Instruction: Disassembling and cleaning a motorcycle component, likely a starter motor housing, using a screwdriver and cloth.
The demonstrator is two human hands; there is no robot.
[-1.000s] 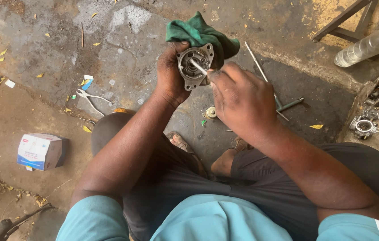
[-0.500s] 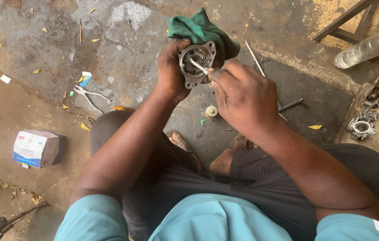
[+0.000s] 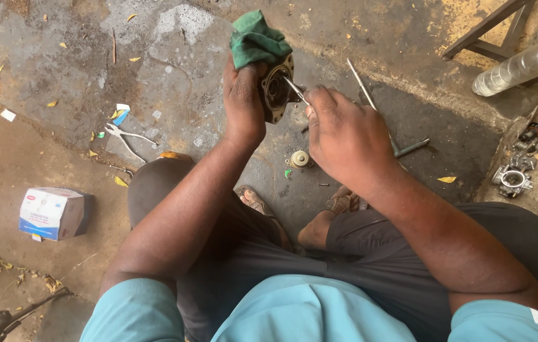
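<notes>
Outdoor repair yard: oily concrete ground (image 3: 174, 69), pliers (image 3: 123, 136), carburettor parts (image 3: 512, 178).

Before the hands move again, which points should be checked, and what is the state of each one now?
1. Left hand has a firm grip on the round metal part: ok, fingers wrap it together with the green cloth.
2. Right hand holds the thin metal tool: ok, pinched at the fingertips.
3. Tool tip sits inside the part's opening: ok, it reaches in.
4. What the tip touches inside: cannot tell, too small.
5. Pliers within reach on the ground: ok, to the left.
6. Small brass-coloured piece safe from the feet: cannot tell, it lies close to the sandals.
</notes>
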